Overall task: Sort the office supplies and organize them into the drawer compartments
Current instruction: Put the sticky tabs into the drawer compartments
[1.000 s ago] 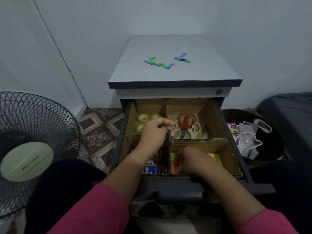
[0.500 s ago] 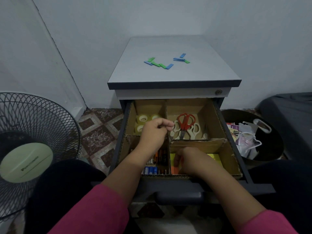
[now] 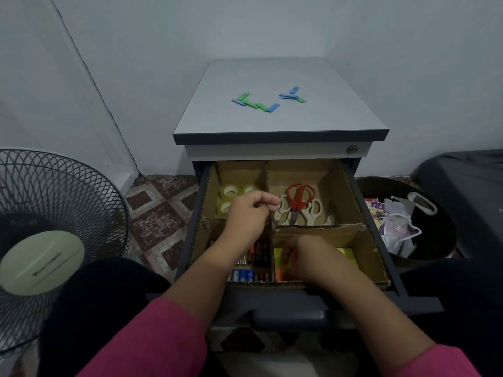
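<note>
Nothing shifted since earlier frames | left hand (image 3: 249, 213) pinches cardboard divider (image 3: 272, 240), likely steadying it | right hand (image 3: 307, 258) curled over sticky notes (image 3: 348, 254), grip unclear | coloured clips (image 3: 268, 100) atop cabinet (image 3: 340, 115), unsorted

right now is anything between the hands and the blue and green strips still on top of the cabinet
Nothing visible. The strips lie in the open on the cabinet top. The left hand and right hand are both down in the drawer, below the overhanging top edge.
</note>
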The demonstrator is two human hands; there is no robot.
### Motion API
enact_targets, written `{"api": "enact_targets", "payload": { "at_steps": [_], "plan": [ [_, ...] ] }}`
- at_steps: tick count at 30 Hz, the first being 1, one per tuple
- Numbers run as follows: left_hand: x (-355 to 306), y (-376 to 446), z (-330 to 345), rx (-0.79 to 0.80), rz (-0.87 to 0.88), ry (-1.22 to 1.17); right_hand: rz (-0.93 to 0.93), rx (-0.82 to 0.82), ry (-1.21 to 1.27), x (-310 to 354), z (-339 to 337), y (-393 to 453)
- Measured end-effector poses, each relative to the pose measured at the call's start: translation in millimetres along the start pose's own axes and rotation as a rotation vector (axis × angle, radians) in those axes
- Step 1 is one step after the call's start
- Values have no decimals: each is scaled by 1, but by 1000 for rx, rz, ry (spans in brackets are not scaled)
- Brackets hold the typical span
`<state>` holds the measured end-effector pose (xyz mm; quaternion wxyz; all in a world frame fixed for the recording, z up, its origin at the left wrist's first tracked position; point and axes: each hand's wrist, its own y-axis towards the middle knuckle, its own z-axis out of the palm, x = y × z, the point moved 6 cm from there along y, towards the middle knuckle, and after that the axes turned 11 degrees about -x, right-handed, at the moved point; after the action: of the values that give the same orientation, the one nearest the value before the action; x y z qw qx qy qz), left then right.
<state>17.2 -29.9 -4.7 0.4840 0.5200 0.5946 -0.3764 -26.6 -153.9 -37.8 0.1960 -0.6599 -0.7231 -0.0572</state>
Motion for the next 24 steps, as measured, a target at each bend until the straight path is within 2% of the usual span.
{"api": "enact_targets", "payload": {
  "at_steps": [3,6,8,11,17,24],
  "plan": [
    [-3,-2,1,28,59,46,13,-74,36,-7,-14,-4],
    [-15,-12,5,60,251,138,78,-149,16,-28,-33,-8],
    [-23,-23,12,150,348,188,132,-196,-20,-43,-45,-11],
    [-28,-39,26,374,421,292,195,-250,-44,-59,-55,-13],
    [-4,-57,52,656,798,1051,245,-194,-52,-69,-45,-9],
    [-3,-60,63,719,774,1252,296,-132,-29,-68,-34,-4]
  ]
}}
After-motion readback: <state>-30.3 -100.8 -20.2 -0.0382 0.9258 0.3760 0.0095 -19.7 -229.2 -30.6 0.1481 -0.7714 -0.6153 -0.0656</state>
